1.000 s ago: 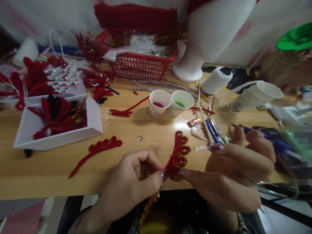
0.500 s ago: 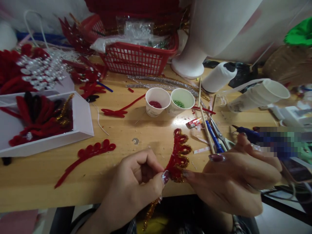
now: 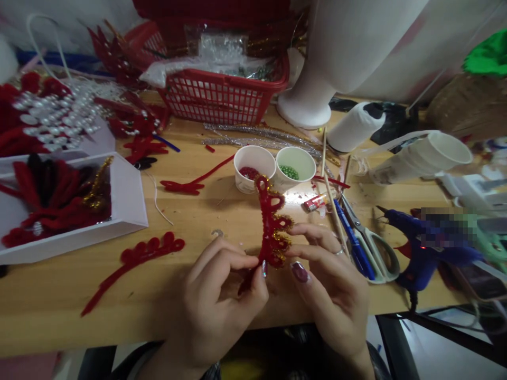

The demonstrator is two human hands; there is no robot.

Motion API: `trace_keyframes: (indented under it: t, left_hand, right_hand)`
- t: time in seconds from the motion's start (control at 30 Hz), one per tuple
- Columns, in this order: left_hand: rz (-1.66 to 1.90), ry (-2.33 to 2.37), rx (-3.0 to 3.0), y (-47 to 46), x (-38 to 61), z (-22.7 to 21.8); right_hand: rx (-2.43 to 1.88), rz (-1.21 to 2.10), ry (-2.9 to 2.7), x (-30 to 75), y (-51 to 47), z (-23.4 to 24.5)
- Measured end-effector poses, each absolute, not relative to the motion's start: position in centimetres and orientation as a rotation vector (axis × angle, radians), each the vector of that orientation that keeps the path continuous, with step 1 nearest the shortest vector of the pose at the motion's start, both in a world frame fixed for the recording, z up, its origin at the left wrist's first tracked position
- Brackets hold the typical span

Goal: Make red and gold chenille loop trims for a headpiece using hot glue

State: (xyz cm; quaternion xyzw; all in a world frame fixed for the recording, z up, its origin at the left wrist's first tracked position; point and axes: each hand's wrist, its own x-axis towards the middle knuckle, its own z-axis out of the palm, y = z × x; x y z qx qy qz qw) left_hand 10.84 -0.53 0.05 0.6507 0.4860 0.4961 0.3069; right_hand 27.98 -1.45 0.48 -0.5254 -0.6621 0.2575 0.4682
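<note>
My left hand (image 3: 222, 298) and my right hand (image 3: 330, 285) both pinch a red looped pipe-cleaner ornament edged with gold tinsel (image 3: 271, 224), held upright over the wooden table's near edge (image 3: 59, 316). The left thumb and forefinger grip its lower stem. The right thumb and fingers close on its gold-edged side. A second, plain red looped piece (image 3: 138, 258) lies flat on the table to the left of my hands.
Two paper cups, one with red beads (image 3: 253, 168) and one with green beads (image 3: 295, 166), stand behind the ornament. Scissors (image 3: 370, 243), a blue glue gun (image 3: 420, 248), a red basket (image 3: 222, 95), a white tray of red pieces (image 3: 127, 203) and a white mannequin base (image 3: 304, 108) surround them.
The ornament has been turned upright and lifted toward the cups. My right hand has drawn in closer with its fingers curled on it. The view has shifted, baring the scissors and glue gun.
</note>
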Motion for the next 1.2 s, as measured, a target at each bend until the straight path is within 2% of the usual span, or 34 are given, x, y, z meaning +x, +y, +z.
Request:
trace_keyframes:
  t: [0.6,0.87,1.2]
  left_hand:
    - [1.252,1.269,1.676,-0.3,10.9,-0.2]
    - [1.189,1.213,1.468,-0.3,11.0,0.1]
    - [1.116,1.17,1.256,-0.1,11.4,0.5]
  right_hand:
    - [-1.276,0.794,-1.566,28.0,-0.7,0.6]
    - [-1.211,0.992,-1.415,28.0,-0.8,0.2]
    - [-1.2,1.024,-1.364,28.5,-1.1,-0.5]
